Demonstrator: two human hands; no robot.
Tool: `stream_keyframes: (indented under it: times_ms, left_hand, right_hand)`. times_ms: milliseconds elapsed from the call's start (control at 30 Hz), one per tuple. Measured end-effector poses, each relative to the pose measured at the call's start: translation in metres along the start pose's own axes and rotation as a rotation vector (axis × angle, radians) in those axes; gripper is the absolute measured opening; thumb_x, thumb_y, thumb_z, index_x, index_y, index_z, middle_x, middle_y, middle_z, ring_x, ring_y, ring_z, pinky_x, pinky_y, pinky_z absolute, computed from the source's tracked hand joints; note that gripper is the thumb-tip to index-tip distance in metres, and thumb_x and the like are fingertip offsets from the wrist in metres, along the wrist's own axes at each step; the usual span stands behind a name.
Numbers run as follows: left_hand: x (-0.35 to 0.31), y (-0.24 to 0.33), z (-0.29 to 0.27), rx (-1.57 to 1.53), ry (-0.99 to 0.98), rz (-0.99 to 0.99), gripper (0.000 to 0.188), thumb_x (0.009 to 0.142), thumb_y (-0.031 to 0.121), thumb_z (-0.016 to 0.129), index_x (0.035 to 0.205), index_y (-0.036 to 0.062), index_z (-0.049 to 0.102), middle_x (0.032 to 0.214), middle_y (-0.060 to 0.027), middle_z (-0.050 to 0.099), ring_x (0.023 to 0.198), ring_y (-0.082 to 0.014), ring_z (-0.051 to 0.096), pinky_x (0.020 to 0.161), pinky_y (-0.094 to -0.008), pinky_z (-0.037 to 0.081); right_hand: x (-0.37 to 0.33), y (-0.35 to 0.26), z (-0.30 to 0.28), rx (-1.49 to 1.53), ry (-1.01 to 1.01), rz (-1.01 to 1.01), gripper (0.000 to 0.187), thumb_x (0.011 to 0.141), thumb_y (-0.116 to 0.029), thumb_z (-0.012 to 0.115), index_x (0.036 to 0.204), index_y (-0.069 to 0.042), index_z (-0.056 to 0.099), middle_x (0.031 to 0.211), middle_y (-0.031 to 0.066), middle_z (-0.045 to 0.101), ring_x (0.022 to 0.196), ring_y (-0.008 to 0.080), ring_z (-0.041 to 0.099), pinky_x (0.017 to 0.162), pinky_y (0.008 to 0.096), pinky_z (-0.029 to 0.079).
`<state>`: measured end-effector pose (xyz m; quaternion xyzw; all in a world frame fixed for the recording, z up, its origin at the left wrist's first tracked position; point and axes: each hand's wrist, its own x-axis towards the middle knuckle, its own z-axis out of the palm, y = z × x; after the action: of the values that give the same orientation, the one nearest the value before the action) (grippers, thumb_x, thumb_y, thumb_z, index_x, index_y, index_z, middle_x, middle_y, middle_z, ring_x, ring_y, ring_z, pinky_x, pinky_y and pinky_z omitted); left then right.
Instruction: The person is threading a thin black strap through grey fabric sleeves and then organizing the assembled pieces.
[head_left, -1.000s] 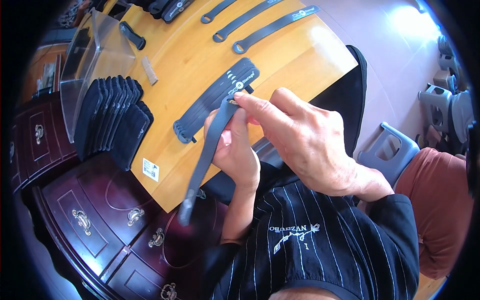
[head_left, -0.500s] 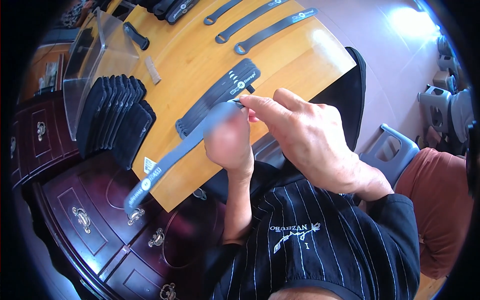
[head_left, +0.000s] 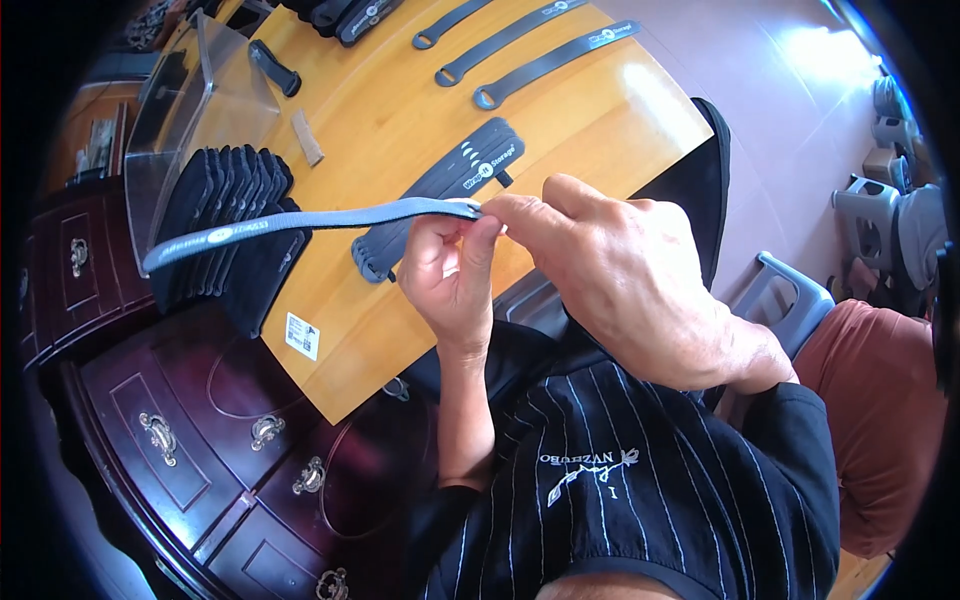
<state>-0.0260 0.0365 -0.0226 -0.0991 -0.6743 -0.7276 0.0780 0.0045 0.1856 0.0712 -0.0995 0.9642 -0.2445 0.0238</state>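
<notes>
A long grey-blue hook-and-loop strap (head_left: 330,215) runs level over the table's left part, its free end reaching out past the black straps. My left hand (head_left: 448,275) pinches it near its other end, between thumb and fingers, palm turned up. At that same end my right hand (head_left: 625,285) is closed, thumb and forefinger pressed on the strap's tip. The fingertips hide the tip's details. Just behind the hands lies a stack of dark grey straps (head_left: 445,180). Three single straps (head_left: 560,67) lie spread out toward the table's far side.
Folded black straps (head_left: 225,230) stand bunched at the wooden table's (head_left: 370,100) left edge, by a clear plastic box (head_left: 165,150). A looped strap (head_left: 273,68), a brown strip (head_left: 307,137) and a white label (head_left: 302,336) lie nearby. A dark dresser (head_left: 200,400) borders the left; a grey stool (head_left: 785,295), the right.
The strap's free end has swung up and to the left, from hanging slantwise to nearly level. My left hand has turned over, palm up. The right hand has barely moved.
</notes>
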Motion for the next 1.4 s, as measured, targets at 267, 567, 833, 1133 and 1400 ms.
stream_keyframes:
  times_ms: [267, 567, 833, 1133, 1400]
  left_hand:
    - [0.004, 0.004, 0.001, 0.283, -0.086, 0.19, 0.012, 0.089, 0.005, 0.067, 0.083, -0.0005, 0.059, 0.076, -0.0072, 0.064, 0.066, -0.0144, 0.063, 0.061, -0.0242, 0.05]
    - [0.006, 0.008, -0.006, 0.085, -0.09, 0.053, 0.01, 0.081, -0.009, 0.065, 0.077, -0.0019, 0.059, 0.078, -0.008, 0.066, 0.068, -0.0118, 0.062, 0.062, -0.0253, 0.052]
    - [0.009, 0.011, -0.002, -0.062, -0.063, -0.023, 0.008, 0.086, -0.004, 0.067, 0.081, -0.0036, 0.061, 0.079, -0.0074, 0.065, 0.066, -0.0103, 0.061, 0.06, -0.0223, 0.051]
    - [0.005, 0.016, 0.01, -0.167, 0.025, 0.007, 0.006, 0.088, 0.0, 0.066, 0.087, -0.0041, 0.063, 0.074, -0.008, 0.064, 0.06, -0.0112, 0.059, 0.057, -0.0217, 0.049]
    - [0.002, 0.036, 0.006, -0.351, -0.041, -0.177, 0.015, 0.092, 0.008, 0.058, 0.079, 0.001, 0.053, 0.068, -0.0073, 0.058, 0.051, -0.0096, 0.047, 0.048, -0.0217, 0.037]
  right_hand:
    - [0.003, 0.006, -0.004, 0.08, 0.054, -0.017, 0.03, 0.082, -0.006, 0.063, 0.112, -0.008, 0.064, 0.079, 0.0078, 0.06, 0.068, 0.0262, 0.066, 0.058, 0.0333, 0.052]
    - [0.014, 0.033, -0.005, 0.044, 0.126, -0.286, 0.037, 0.076, -0.002, 0.064, 0.112, -0.011, 0.066, 0.077, 0.0049, 0.058, 0.066, 0.0233, 0.065, 0.057, 0.0327, 0.051]
    - [0.009, 0.017, -0.018, 0.0, 0.08, -0.234, 0.044, 0.076, 0.0, 0.065, 0.118, -0.011, 0.064, 0.077, 0.0065, 0.056, 0.064, 0.0227, 0.064, 0.058, 0.0323, 0.051]
    - [0.007, 0.015, -0.011, 0.069, 0.159, -0.208, 0.041, 0.079, -0.002, 0.066, 0.118, -0.014, 0.065, 0.076, 0.0047, 0.058, 0.064, 0.0214, 0.064, 0.056, 0.0304, 0.052]
    - [0.016, 0.025, 0.0, 0.213, 0.275, -0.286, 0.043, 0.073, -0.016, 0.076, 0.114, -0.014, 0.066, 0.082, 0.0047, 0.061, 0.069, 0.0228, 0.066, 0.054, 0.0301, 0.051]
